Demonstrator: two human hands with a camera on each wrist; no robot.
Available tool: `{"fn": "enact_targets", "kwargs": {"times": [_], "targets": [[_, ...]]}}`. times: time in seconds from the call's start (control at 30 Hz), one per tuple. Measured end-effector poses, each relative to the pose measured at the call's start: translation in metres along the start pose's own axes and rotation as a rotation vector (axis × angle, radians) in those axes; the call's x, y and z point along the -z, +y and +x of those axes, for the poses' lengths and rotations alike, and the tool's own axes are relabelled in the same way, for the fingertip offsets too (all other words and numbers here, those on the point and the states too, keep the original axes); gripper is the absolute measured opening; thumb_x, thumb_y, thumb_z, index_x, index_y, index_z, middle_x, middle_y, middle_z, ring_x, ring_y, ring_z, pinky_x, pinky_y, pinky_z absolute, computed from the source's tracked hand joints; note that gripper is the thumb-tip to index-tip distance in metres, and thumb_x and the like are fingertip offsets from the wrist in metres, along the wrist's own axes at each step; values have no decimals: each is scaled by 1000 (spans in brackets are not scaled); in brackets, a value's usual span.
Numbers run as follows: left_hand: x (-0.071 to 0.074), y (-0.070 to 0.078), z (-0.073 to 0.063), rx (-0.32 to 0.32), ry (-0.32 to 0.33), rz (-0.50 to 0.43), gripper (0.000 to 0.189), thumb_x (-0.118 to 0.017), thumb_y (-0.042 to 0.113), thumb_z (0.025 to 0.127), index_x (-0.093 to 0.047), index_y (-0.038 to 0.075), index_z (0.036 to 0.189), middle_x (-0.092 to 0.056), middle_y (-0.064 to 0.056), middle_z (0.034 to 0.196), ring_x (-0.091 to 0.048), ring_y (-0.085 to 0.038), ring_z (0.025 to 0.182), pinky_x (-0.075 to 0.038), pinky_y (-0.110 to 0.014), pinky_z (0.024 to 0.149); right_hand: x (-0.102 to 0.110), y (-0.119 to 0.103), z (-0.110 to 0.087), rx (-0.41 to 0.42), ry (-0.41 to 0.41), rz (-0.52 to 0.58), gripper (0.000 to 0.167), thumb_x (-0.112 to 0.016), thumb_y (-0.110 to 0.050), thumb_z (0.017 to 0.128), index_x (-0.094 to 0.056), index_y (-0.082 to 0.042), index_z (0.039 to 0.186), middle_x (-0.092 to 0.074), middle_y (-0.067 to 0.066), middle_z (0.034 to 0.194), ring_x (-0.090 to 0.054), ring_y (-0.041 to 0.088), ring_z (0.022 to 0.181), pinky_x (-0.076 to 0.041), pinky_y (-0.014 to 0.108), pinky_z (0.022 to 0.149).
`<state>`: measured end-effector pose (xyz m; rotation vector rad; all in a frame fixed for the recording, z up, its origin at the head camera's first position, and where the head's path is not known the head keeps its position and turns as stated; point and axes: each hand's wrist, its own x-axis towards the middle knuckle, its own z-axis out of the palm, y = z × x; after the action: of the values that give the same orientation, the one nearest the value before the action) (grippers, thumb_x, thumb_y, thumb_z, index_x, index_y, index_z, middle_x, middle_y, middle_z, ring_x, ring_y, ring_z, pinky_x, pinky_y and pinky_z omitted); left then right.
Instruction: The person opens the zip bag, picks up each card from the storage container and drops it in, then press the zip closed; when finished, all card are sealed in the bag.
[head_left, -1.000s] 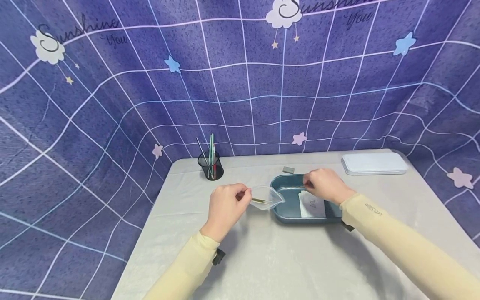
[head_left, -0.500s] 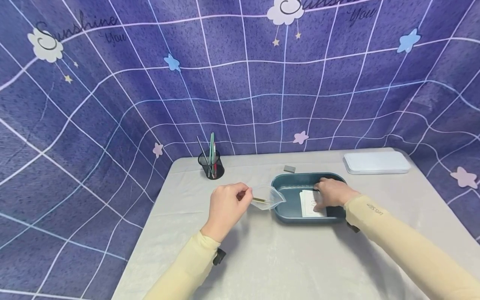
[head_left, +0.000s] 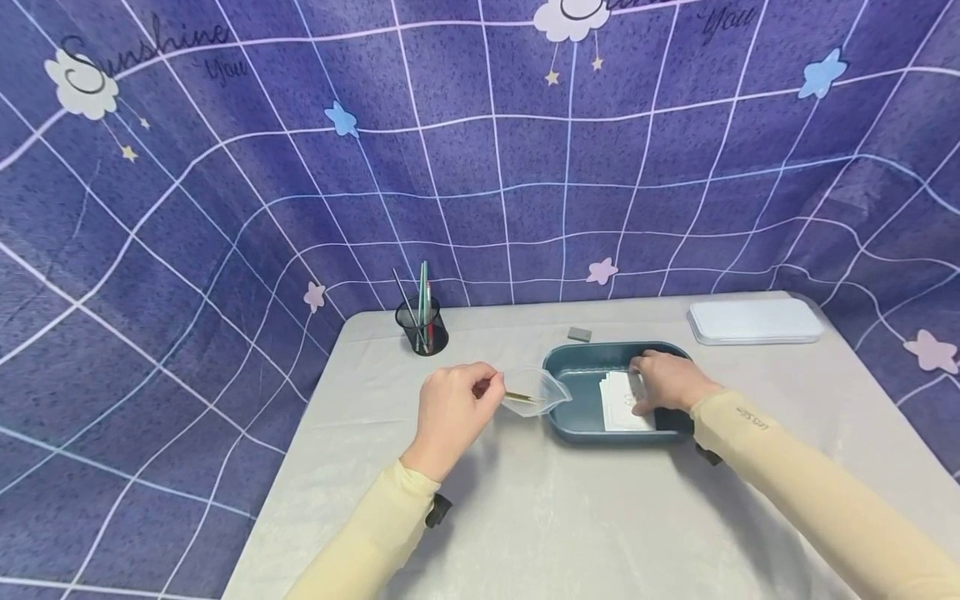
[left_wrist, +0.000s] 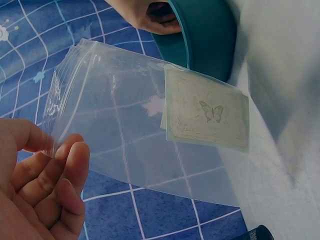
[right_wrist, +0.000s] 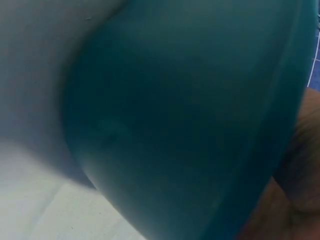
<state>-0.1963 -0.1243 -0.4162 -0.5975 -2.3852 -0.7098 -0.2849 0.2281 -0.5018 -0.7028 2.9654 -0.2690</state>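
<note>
My left hand point(head_left: 453, 408) pinches the top edge of a clear zip bag point(head_left: 536, 390) between thumb and fingers, left of the tray. In the left wrist view, a few pale cards point(left_wrist: 207, 112) lie at the bag's lower end, the front one printed with a butterfly. A dark teal tray point(head_left: 600, 437) stands to the right, and a loose stack of white cards point(head_left: 621, 407) lies inside it. My right hand point(head_left: 671, 382) reaches into the tray and holds the stack's right side with curled fingers and thumb. The tray's wall point(right_wrist: 175, 115) hides most of this hand in the right wrist view.
A black mesh pen cup point(head_left: 423, 332) with several pens stands at the back left. Behind the tray lies a small grey block point(head_left: 579, 334). A white flat case point(head_left: 753, 322) rests at the back right. Patterned blue cloth point(head_left: 480, 167) hangs behind the table.
My right hand has come down from above the tray's back rim onto the right side of the cards, and its fingers spread across them. My left hand keeps the bag in place.
</note>
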Motion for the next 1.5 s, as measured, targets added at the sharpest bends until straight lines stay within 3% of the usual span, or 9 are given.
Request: {"fn": "enact_targets", "kwargs": {"times": [0.17, 0.33, 0.57, 0.73, 0.9, 1.13, 1.33, 1.5], "targets": [[2, 1, 1, -9, 12, -2, 14, -69, 16, 88, -79, 17, 77, -67, 11, 65, -58, -5, 55, -46, -30, 55, 2, 0, -2, 1, 51, -8, 71, -98, -38, 62, -68, -1, 115, -70, 14, 101, -68, 38, 97, -55, 58, 85], [2, 1, 1, -2, 7, -8, 15, -69, 15, 88, -79, 16, 78, -68, 11, 65, -58, -5, 56, -46, -30, 56, 4, -1, -4, 13, 121, -4, 55, -97, -28, 65, -68, -2, 105, -71, 13, 96, -69, 39, 91, -56, 57, 80], [3, 1, -1, 9, -2, -13, 14, -69, 15, 88, -80, 16, 79, -69, 10, 67, -59, -4, 56, -47, -30, 57, 17, -3, -9, 36, 187, 4, 26, -86, -14, 77, -73, -3, 96, -71, 12, 92, -71, 36, 84, -57, 54, 75], [3, 1, -3, 15, 3, -12, 14, -70, 15, 88, -80, 16, 79, -69, 10, 67, -59, -4, 56, -47, -30, 56, 34, -9, -16, 43, 191, 55, 9, -80, -11, 86, -72, -10, 89, -70, 2, 82, -67, 24, 72, -56, 51, 69], [3, 0, -2, 12, 5, -12, 14, -69, 15, 88, -79, 17, 78, -68, 12, 66, -57, -3, 55, -46, -29, 56, 47, -16, -25, 98, 167, 78, 15, -78, -12, 88, -67, -17, 79, -61, -9, 70, -54, 12, 61, -51, 42, 61], [2, -1, -1, 7, 7, -15, 15, -68, 16, 89, -79, 17, 78, -67, 12, 65, -56, -2, 55, -45, -29, 56, 54, -27, -35, 164, 161, 95, 25, -77, -11, 87, -59, -22, 73, -50, -13, 65, -46, 8, 58, -45, 37, 60], [2, 0, 1, 6, 12, -16, 15, -69, 17, 89, -79, 16, 77, -67, 11, 65, -57, -3, 55, -46, -29, 56, 61, -35, -38, 225, 259, 77, 21, -77, -9, 86, -62, -21, 77, -51, -12, 70, -46, 8, 63, -46, 36, 61], [1, 0, 1, 4, 8, -17, 16, -68, 16, 89, -79, 16, 78, -68, 11, 66, -58, -3, 56, -46, -29, 56, 77, -50, -43, 258, 393, 61, 16, -75, -12, 86, -63, -21, 81, -52, -11, 75, -50, 11, 67, -46, 37, 62]]}}
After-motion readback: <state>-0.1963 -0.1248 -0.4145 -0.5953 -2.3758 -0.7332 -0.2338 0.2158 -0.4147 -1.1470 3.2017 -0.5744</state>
